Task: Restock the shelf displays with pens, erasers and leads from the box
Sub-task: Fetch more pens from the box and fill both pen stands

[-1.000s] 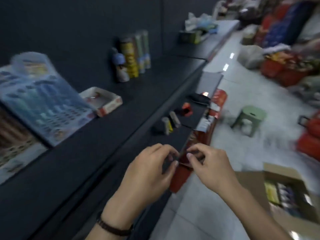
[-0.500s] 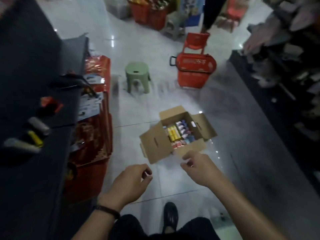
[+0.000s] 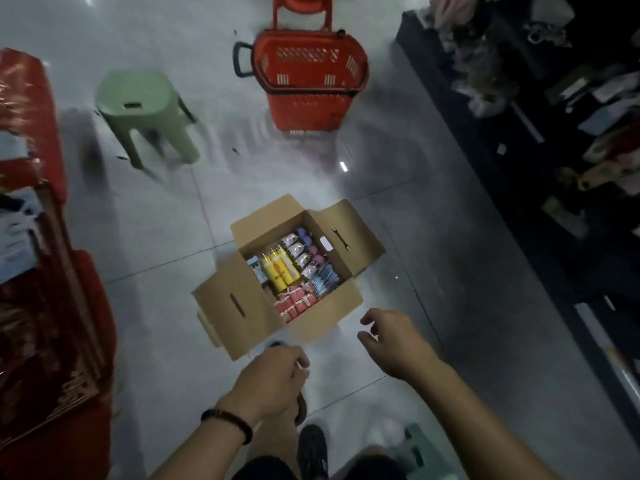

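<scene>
**Above the open box, both hands short of the stock**

On the near side of the cardboard box (image 3: 249,327), a person leans over the tiled floor with neither hand inside it yet. The right hand (image 3: 391,341) hangs just beside the box's near corner, fingers loosely spread and holding nothing. The left hand (image 3: 273,375) is curled over the near edge. I cannot tell whether it pinches anything.

The box looks almost full. Yellow packs (image 3: 278,270) sit in the middle, small red packs (image 3: 294,303) along the near wall, and blue ones (image 3: 323,278) toward the right wall. I can't make out which are pens, erasers or leads. By my reckoning most of the restocking is left to do. No display being filled is in sight from here.

All four flaps are open, and the near one lies between the hands and the contents, so a reach has to come from above. The floor around the box is open. A green stool (image 3: 138,102) and a red shopping basket (image 3: 308,74) stand well beyond it. Dark shelving (image 3: 519,168) runs along to its right, and stacked red goods (image 3: 34,306) crowd in on its left. The person's shoe (image 3: 311,448) is planted on the near side.
</scene>
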{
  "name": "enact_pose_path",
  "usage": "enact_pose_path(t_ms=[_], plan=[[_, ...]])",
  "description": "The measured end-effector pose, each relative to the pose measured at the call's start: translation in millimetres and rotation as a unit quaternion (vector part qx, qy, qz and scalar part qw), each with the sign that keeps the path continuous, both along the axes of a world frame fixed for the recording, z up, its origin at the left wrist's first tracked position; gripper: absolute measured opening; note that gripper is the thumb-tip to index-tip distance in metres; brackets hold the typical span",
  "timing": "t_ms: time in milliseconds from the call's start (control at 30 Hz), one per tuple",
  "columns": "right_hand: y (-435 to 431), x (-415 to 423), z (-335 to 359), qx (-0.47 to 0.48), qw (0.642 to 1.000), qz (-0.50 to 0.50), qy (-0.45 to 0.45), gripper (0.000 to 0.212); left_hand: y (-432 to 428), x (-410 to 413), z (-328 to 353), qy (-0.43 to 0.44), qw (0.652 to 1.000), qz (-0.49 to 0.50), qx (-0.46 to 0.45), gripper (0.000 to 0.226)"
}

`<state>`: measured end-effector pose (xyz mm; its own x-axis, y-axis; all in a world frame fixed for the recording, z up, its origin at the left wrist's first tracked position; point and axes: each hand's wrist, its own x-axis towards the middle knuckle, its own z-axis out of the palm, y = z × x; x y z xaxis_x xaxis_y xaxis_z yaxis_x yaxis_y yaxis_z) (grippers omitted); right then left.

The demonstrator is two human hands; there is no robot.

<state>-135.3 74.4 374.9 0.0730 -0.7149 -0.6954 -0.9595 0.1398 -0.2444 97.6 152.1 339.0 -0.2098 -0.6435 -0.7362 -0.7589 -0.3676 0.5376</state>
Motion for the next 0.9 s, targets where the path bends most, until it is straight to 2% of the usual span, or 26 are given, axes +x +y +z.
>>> enact_pose_path(t_ms=[133, 267, 400, 533, 600, 700, 800, 900], plan=[[-87, -10, -104, 0.018, 1.000, 0.020, 0.005, 0.034, -93, -16, -102, -0.007, 1.000, -0.025, 0.008, 0.018], [-161, -26, -237, 0.040, 0.999, 0.036, 0.010, 0.034, -165, -41, -228, -0.003, 1.000, 0.004, 0.025, 0.018], [-221, -37, -377, 0.054, 0.995, 0.087, 0.007, 0.029, -215, -72, -366, -0.012, 0.999, 0.039, 0.031, 0.018], [-258, -46, -480, 0.038, 0.998, 0.051, -0.013, 0.039, -243, -109, -478, -0.025, 0.995, 0.096, 0.022, 0.029], [-264, -54, -512, 0.058, 0.997, 0.043, -0.034, 0.039, -245, -124, -527, -0.054, 0.995, 0.087, 0.015, 0.036], [-263, -69, -542, 0.047, 0.993, 0.080, -0.073, 0.025, -248, -143, -578, -0.063, 0.995, 0.073, 0.022, 0.033], [-264, -78, -552, 0.035, 0.990, 0.092, -0.103, 0.022, -253, -158, -598, -0.069, 0.994, 0.074, 0.028, 0.025], [-266, -80, -555, 0.035, 0.987, 0.097, -0.127, 0.024, -251, -163, -613, -0.091, 0.993, 0.073, 0.029, 0.027]])
